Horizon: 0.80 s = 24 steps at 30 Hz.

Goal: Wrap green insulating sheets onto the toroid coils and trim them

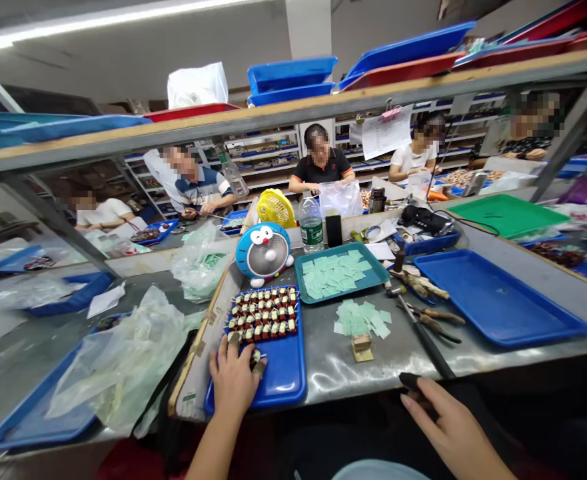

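I'd judge the blue tray (282, 380) about half filled, rows of parts (263, 313) toward twelve o'clock, my left hand (234, 381) pinching another part (256, 357) nearer six, my right hand's (448, 420) grip unclear.

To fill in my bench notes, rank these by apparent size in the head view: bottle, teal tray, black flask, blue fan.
Largest to smallest:
teal tray
blue fan
bottle
black flask

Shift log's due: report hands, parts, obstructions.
Left hand at small part, blue tray. Right hand by bench edge. Other parts in rows. Fan just beyond tray.
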Tool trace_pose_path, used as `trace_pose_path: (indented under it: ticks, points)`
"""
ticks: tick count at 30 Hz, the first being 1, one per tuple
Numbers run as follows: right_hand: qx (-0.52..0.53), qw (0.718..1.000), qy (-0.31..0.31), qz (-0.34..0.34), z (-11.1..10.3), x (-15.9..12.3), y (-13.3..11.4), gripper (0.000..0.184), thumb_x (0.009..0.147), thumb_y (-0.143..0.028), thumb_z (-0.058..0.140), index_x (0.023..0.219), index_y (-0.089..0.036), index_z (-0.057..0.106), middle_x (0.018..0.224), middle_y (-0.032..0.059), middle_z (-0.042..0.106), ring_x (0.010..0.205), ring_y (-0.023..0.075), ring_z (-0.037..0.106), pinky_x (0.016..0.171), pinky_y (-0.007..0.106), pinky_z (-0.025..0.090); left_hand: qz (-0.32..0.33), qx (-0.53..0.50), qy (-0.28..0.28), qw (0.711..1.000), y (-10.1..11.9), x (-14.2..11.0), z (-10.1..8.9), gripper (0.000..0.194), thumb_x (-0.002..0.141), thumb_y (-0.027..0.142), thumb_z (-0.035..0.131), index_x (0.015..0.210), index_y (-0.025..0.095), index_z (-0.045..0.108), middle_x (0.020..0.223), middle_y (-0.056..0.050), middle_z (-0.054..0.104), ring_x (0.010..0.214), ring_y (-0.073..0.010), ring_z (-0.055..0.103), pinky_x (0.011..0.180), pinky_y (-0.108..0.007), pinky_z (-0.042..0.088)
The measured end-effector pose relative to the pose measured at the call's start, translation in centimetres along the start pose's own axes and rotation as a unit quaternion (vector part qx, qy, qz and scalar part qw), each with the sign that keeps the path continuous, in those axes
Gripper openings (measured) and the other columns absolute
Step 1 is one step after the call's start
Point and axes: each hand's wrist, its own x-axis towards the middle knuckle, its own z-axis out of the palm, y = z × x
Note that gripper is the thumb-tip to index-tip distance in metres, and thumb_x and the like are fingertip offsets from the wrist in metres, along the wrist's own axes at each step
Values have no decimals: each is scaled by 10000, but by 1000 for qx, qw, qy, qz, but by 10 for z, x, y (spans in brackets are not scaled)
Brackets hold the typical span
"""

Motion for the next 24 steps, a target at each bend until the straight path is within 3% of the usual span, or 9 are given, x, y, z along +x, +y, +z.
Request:
trace_pose_path:
  ticks: [7, 11, 12, 14, 16, 18, 21, 24]
  points:
    - [-1, 1000, -1, 5, -2, 2, -16, 229, 1015, -418, 476, 919, -236, 576, 885, 27, 652, 823, 190, 656, 747, 290, 521, 25, -52, -1, 998, -25, 15, 6, 340, 747, 494, 729, 960, 230, 759, 1290, -147, 647, 1405, -388, 373, 1167, -595, 214]
    - [-12, 1000, 0, 20, 0, 12, -10, 212, 1011, -376, 474, 869, -236, 547, 851, 19, 632, 792, 186, 649, 720, 287, 517, -40, -225, 49, 972, -32, 20, -11, 469, 717, 593, 677, 972, 201, 704, 1365, -183, 592, 1391, -426, 411, 1158, -602, 290]
    - [-16, 1000, -1, 21, 2, 18, -9, 202, 1009, -365, 471, 874, -236, 547, 859, 22, 631, 802, 191, 650, 727, 292, 519, -79, -300, 27, 950, -27, 22, -19, 524, 706, 632, 687, 1013, 207, 678, 1351, -173, 608, 1335, -409, 490, 1148, -592, 326]
    - [-26, 1000, -6, 17, 5, 36, -9, 158, 999, -338, 469, 925, -234, 562, 926, 38, 638, 834, 198, 654, 758, 305, 526, -174, -457, -49, 871, -10, 26, -37, 626, 679, 699, 709, 1084, 228, 629, 1292, -145, 668, 1224, -393, 601, 1092, -592, 413]
    - [-35, 999, -17, 2, 7, 59, -10, 128, 967, -314, 512, 1041, -237, 581, 1084, 63, 638, 905, 204, 658, 824, 313, 532, -200, -582, -114, 780, 17, 30, -53, 709, 614, 705, 780, 1112, 230, 610, 1292, -140, 686, 1210, -388, 622, 1045, -550, 483]
    - [-45, 999, -28, -14, 6, 83, -10, 220, 938, -320, 564, 1146, -254, 579, 1211, 73, 615, 1004, 217, 648, 892, 315, 522, -200, -658, -162, 708, 49, 30, -65, 710, 560, 640, 864, 1081, 225, 620, 1283, -133, 697, 1169, -376, 656, 977, -481, 549]
    - [-72, 997, -14, -9, -2, 112, -2, 220, 987, -352, 490, 1152, -238, 580, 1184, 101, 614, 1073, 254, 616, 931, 356, 497, -212, -716, -225, 625, 96, 22, -72, 695, 524, 628, 897, 1023, 219, 639, 1174, -125, 744, 1020, -356, 722, 902, -460, 587]
    - [-100, 995, -20, -1, -10, 134, 10, 195, 974, -332, 518, 1116, -221, 593, 1120, 100, 619, 1026, 265, 620, 889, 367, 495, -202, -744, -289, 568, 135, 10, -65, 632, 541, 586, 917, 978, 223, 641, 1114, -123, 759, 942, -327, 740, 858, -434, 585]
